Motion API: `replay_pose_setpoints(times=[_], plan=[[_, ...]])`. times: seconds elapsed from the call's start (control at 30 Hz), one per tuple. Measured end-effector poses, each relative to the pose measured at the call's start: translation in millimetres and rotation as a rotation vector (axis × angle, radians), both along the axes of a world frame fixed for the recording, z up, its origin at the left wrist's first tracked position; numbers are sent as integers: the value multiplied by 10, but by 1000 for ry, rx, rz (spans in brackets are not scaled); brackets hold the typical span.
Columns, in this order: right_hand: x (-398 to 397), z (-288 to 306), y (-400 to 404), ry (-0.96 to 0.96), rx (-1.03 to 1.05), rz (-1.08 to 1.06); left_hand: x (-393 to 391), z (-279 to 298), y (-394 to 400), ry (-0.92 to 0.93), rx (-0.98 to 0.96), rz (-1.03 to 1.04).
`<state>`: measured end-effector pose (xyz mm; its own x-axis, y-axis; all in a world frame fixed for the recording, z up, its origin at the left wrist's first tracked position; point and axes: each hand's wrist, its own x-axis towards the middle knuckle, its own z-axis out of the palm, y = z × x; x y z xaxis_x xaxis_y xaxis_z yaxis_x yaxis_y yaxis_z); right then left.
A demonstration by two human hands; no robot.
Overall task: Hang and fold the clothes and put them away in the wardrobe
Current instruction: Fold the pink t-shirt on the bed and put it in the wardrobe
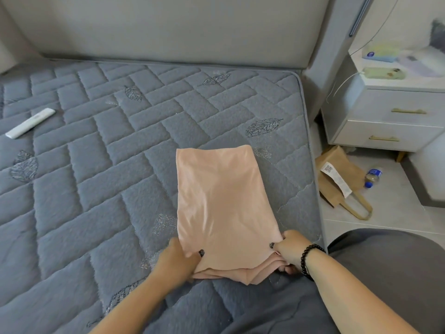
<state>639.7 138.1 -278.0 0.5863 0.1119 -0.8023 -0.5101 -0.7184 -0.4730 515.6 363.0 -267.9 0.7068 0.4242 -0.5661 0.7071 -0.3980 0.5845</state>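
My left hand (177, 257) and right hand (290, 249) each pinch a near corner of the folded pink garment (221, 201), thumbs on top. It lies flat on the grey quilted bed (96, 165), near its right edge. A white remote (30, 122) lies far left.

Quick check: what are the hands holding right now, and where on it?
Both hands grip the folded pink garment at its near end: left hand on the near-left corner, right hand on the near-right corner. The rest lies flat on the mattress.
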Motion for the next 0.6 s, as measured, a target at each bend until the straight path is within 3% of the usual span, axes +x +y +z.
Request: replay_pose_setpoints(times=[0.13,0.3,0.47,0.6], plan=[[-34,138,-195,-85,78,-89,-88,208,-124,-95,-84,41],[-20,345,-275,4,487,-430,-22,422,90,-178,-305,153],[285,624,-69,80,697,-589,355,590,413,-177,-369,106],[755,760,282,105,760,-653,851,660,680,-185,-340,221]])
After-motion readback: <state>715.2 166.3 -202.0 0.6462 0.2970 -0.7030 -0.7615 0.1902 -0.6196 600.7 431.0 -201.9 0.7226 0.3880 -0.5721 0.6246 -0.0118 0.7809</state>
